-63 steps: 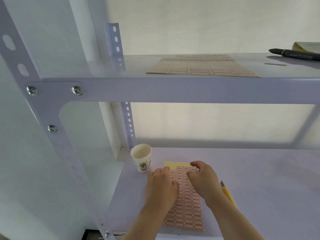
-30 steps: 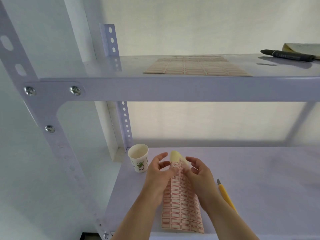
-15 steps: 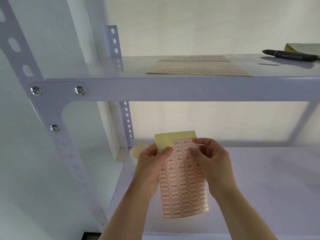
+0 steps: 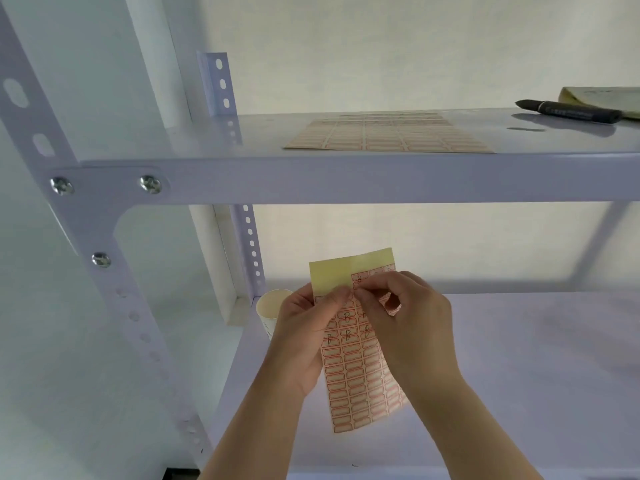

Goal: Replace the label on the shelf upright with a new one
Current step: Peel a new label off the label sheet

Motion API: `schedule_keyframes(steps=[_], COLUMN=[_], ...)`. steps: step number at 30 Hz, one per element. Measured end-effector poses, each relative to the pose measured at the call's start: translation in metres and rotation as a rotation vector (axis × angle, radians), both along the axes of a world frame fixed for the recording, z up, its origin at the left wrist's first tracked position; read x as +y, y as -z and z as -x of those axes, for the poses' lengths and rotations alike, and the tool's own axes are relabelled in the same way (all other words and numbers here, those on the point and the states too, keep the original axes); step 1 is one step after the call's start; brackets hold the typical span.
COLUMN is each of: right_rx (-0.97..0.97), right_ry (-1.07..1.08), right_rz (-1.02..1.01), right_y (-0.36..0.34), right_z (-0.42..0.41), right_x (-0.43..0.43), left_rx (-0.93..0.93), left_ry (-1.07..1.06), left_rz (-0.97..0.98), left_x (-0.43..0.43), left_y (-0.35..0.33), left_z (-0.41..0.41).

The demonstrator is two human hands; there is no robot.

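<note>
A pale lilac steel shelving unit [image 4: 311, 181] fills our view, its slotted front-left upright [image 4: 104, 271] running down the left side with no label that we can make out on it. On the upper shelf lie a full sheet of red-bordered labels [image 4: 388, 135] near the front edge and a black marker pen [image 4: 568, 110] toward the right end, its far end resting on a yellowish pad of paper [image 4: 602, 97]. Above the lower shelf [image 4: 519, 358] we hold a second, narrower sheet of red-bordered stickers on yellow backing [image 4: 356, 382], some of them marked with a handwritten "B" and part of the top already stripped bare. Our left hand [image 4: 304, 337] clamps the sheet by its left edge, thumb pressed on the front. Our right hand [image 4: 405, 323] pinches thumb and forefinger together at a sticker near the top; whether it is free of the backing we cannot tell. A white paper cup [image 4: 268, 308] stands at the lower shelf's back-left corner, half hidden behind the left hand. We judge the job to be about midway: the new label is being peeled, and sticking it to the upright remains.
</note>
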State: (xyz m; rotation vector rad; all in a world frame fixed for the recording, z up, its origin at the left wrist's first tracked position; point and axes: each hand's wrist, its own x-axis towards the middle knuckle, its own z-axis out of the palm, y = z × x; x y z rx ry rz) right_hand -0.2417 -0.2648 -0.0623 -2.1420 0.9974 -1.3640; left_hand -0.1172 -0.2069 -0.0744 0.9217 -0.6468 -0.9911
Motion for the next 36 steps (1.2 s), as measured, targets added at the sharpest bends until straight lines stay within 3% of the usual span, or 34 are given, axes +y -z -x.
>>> schedule_keyframes(steps=[8,19,27,36], right_rx=[0.024,-0.003,0.015,-0.001], right_ry=[0.031,-0.042,-0.002,-0.022], right_rz=[-0.011,-0.15,-0.1,-0.186], right_y=[-0.005,-0.013,-0.014,-0.015], right_z=[-0.001,0.005,0.005,0.005], right_x=[0.006,0.006,0.009,0.011], left_rx=[0.049,-0.074,-0.136,-0.174], left_ry=[0.03,-0.025,-0.061,-0.087], left_rz=[0.006,0.023,0.025,0.02], left_x=[0.0,-0.001,0.003,0.007], left_y=[-0.002,0.0,-0.002,-0.001], left_z=[0.008,0.008,0.01,0.009])
